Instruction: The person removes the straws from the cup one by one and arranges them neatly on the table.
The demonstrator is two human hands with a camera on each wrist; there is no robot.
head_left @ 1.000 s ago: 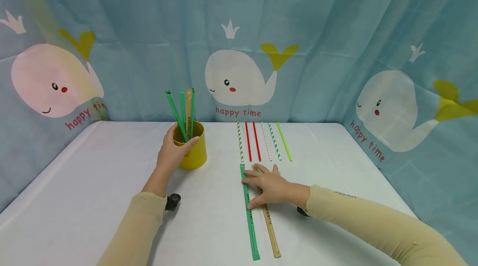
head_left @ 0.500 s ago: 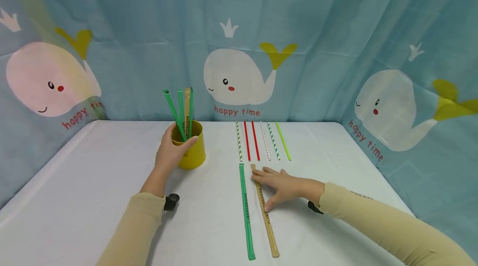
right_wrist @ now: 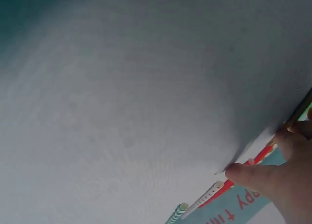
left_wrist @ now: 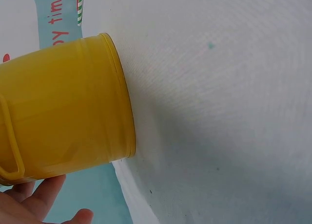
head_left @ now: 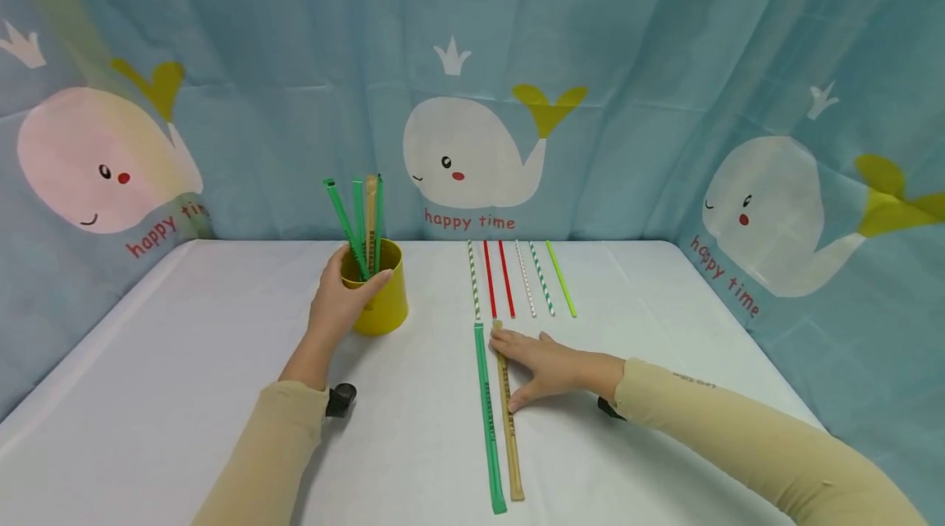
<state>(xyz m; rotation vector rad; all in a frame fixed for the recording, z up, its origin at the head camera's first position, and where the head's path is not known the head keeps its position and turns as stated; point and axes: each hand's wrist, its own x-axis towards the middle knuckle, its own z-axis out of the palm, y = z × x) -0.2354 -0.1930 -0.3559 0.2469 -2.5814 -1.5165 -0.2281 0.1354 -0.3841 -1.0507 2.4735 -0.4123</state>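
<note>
Shifted leftward under the right hand (head_left: 542, 366) since the earlier frame: brown wrapped straw (head_left: 512, 444), now nearly parallel to the green wrapped straw (head_left: 490, 419) and just beside it, with fingers and thumb lightly extended along its far part, not curled round it. Already laid out on the table (head_left: 413, 427): these two by the right hand, plus a row of six thin straws (head_left: 506, 280) just beyond it. Apparently left to lay out: four wrapped straws (head_left: 342, 214), three green and one brown, standing in the yellow cup (head_left: 384, 308) gripped by the left hand (head_left: 340, 296).
</note>
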